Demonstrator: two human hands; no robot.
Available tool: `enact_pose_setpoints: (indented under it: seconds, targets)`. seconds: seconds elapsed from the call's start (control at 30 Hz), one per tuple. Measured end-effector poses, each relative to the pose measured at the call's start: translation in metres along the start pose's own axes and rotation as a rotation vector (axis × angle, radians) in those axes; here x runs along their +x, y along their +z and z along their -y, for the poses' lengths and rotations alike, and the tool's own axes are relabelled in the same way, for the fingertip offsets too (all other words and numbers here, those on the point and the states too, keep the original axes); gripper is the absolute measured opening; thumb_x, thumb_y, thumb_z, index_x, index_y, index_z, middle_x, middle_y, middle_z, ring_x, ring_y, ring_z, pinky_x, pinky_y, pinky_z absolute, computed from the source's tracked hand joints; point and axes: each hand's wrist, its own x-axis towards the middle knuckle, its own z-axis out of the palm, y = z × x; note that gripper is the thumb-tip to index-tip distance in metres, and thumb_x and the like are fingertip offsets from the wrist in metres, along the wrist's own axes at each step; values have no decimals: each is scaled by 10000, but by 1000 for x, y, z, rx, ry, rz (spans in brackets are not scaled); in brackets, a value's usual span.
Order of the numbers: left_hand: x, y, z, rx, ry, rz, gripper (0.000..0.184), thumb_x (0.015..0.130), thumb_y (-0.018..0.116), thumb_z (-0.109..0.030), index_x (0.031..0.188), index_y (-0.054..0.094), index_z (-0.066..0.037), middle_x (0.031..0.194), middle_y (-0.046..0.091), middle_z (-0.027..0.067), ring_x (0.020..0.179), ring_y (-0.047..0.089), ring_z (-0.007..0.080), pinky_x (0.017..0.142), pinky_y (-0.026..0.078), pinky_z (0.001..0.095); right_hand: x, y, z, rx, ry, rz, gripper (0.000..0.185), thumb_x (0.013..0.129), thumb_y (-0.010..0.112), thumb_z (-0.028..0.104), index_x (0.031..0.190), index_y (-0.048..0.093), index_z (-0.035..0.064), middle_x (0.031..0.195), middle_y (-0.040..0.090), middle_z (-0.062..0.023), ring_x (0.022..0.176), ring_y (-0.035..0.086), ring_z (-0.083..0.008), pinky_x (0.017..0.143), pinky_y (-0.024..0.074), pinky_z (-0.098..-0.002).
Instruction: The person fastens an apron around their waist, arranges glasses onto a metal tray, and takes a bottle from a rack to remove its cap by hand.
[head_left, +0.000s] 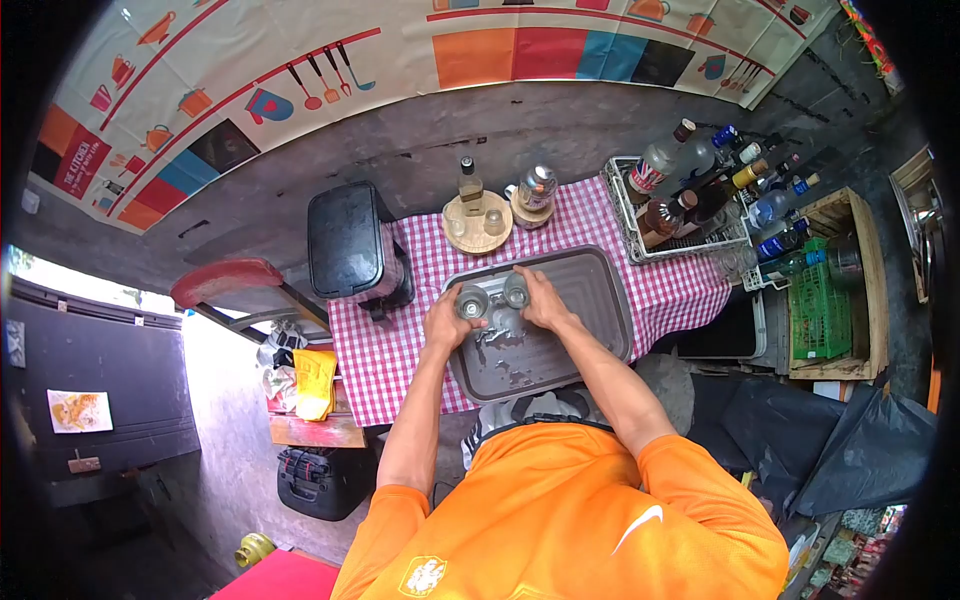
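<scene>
Both my hands are over a grey-brown tray (590,345) that looks wet, with shiny patches on its bottom. My left hand (450,322) is closed around a clear drinking glass (472,302) at the tray's left side. In my right hand (543,302) is a second clear glass (515,292), held a short way to the right of the first. The two glasses are apart, their openings facing up toward me. Whether their bases touch the tray I cannot tell. Behind the tray, a round wooden board (462,240) carries a bottle (470,183) and a small glass (494,222).
A pink checked cloth (375,350) covers the table. A black bin (345,240) stands at its left, a glass jar (537,187) at the back. To the right are a white basket (690,250) of several bottles and a wooden crate (870,290) with a green basket (815,320).
</scene>
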Motion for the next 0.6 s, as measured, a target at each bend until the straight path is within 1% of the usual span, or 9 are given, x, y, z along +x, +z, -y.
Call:
enact_pose_setpoints:
  seconds: [0.27, 0.37, 0.43, 0.57, 0.6]
  targets:
    - [0, 0, 0, -2, -7, 8, 894, 496, 847, -291, 1269, 463, -59, 1237, 529, 127, 1116, 524, 279, 929, 428, 363, 1, -1, -1, -5, 16, 19, 827, 582, 711, -16, 1310, 346, 128, 1115, 463, -214, 1084, 468, -399, 918, 418, -419]
    - [1, 2, 4, -11, 2, 4, 900, 494, 849, -289, 1271, 462, -55, 1230, 533, 132, 1114, 527, 279, 928, 429, 362, 1, -2, 2, -12, 18, 31, 832, 585, 722, -11, 1311, 343, 138, 1143, 454, -214, 1097, 464, -397, 926, 417, -417]
    - [2, 4, 6, -14, 18, -4, 898, 491, 851, -284, 1267, 466, -50, 1223, 538, 136, 1108, 531, 284, 924, 431, 362, 1, -3, 4, -2, 64, 61, 831, 591, 683, -56, 1312, 341, 175, 1205, 432, -188, 1139, 446, -398, 949, 411, -435]
    - [1, 2, 4, -13, 24, -6, 896, 489, 852, -277, 1264, 468, -45, 1218, 541, 139, 1101, 535, 288, 918, 434, 364, -1, -6, 7, 9, 65, 64, 834, 587, 682, -59, 1309, 342, 181, 1188, 434, -192, 1133, 449, -404, 945, 415, -436]
    - [1, 2, 4, -14, 23, -10, 895, 488, 853, -275, 1263, 469, -48, 1215, 543, 139, 1098, 537, 289, 916, 435, 366, -1, -7, 8, -3, 72, 77, 839, 591, 707, -37, 1316, 336, 166, 1188, 438, -202, 1132, 449, -398, 950, 410, -425]
